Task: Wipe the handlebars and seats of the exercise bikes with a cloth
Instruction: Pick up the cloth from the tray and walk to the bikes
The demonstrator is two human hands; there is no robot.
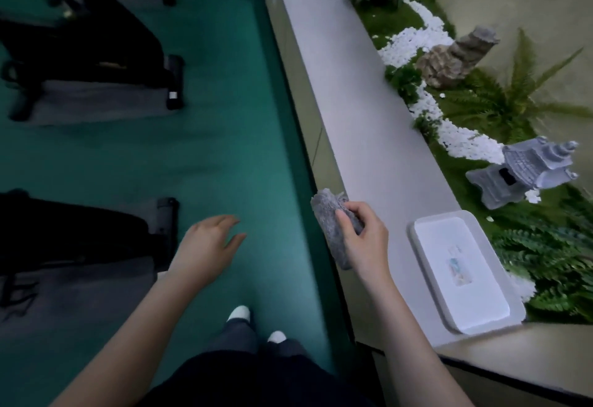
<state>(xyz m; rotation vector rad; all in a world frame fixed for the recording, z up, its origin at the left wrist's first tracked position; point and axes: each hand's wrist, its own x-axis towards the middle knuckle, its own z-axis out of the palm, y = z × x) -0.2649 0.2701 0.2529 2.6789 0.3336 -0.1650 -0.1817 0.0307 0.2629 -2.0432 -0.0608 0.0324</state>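
Nearest, white shoes (239,313) stand on the green floor (240,150). Just beyond, the right hand (362,239) pinches a bunched grey cloth (333,223) between thumb and curled fingers at the edge of the pale ledge (353,118), near a white tray (449,236). The left hand (208,246) hangs over the floor, fingers loosely spread, holding nothing. Left lies the dark base of the nearest exercise bike (80,230), with more bikes (96,37) beyond; no handlebar or seat is in view. The step looks like taking the cloth to a bike: refold it into a flat pad and steady the frame with the free hand
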